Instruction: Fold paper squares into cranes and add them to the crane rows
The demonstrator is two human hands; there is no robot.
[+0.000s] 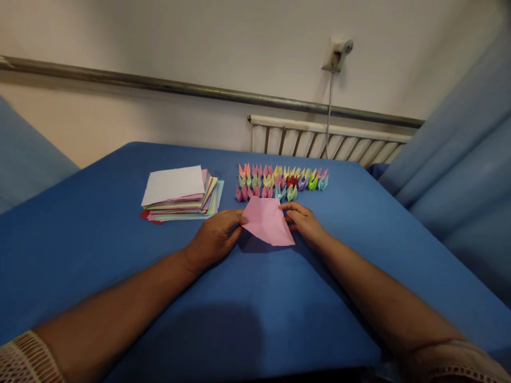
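Observation:
A pink sheet of paper (pixel 266 219) with faint crease lines is held slightly above the blue-covered table, its near edge lifted and casting a shadow. Pinched at its left edge, the paper sits between the thumb and fingers of my left hand (pixel 217 234). On the opposite side, my right hand (pixel 304 221) grips the right edge, with the index finger reaching the far right corner and the other fingers partly behind the sheet. Just beyond the paper stand rows of small folded paper cranes (pixel 281 181) in many colours.
To the left lies an uneven stack of coloured paper (pixel 179 194) with a white sheet on top. The blue table (pixel 120 266) reaches a wall with a metal rail (pixel 199 93), a radiator (pixel 303 139) and a socket with a cable (pixel 335 56). Blue curtains (pixel 459 175) hang at both sides.

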